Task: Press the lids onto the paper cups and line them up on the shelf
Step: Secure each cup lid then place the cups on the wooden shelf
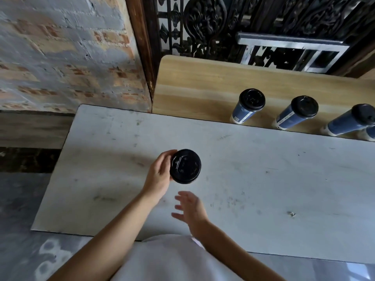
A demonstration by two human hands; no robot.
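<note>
Head view: left grip (160,175) wrapped round left side of lidded cup (185,166), black lid on top, seen from above over white worktop (263,189). Right grip (190,207) just nearer than that cup, fingers spread, motion-blurred, empty. Beyond and right of that cup, wooden shelf (203,88) bearing row of three lidded blue cups (295,113); fourth cup (370,133) cut off at frame edge.

Café-type shop: brick wall (60,47) at 10 o'clock, iron grille (205,23) at 12, lidded cups (248,107) on shelf (203,88) at 2.
</note>
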